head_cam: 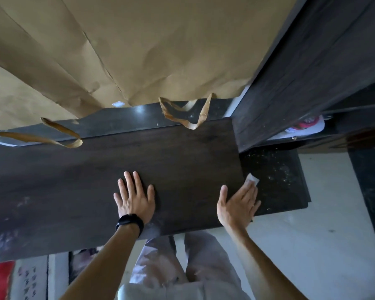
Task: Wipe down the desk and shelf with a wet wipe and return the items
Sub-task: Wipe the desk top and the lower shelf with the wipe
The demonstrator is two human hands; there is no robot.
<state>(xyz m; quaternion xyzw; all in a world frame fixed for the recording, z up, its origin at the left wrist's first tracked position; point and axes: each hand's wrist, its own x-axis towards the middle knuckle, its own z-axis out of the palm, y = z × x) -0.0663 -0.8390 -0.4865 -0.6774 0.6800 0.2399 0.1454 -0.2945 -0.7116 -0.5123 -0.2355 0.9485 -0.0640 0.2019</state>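
Note:
A dark wood desk top fills the middle of the view. My left hand lies flat on it, fingers spread, with a black band on the wrist. My right hand presses a white wet wipe at the desk's right edge, where a lower dark shelf board speckled with pale dust begins. Only the wipe's far end shows past the fingertips. Whitish smears mark the desk's left part.
Brown curtains with tie straps hang over the desk's far edge. A tall dark shelf unit rises at right, with a white and red item on one level. My legs and pale floor lie below; red cloth sits at bottom left.

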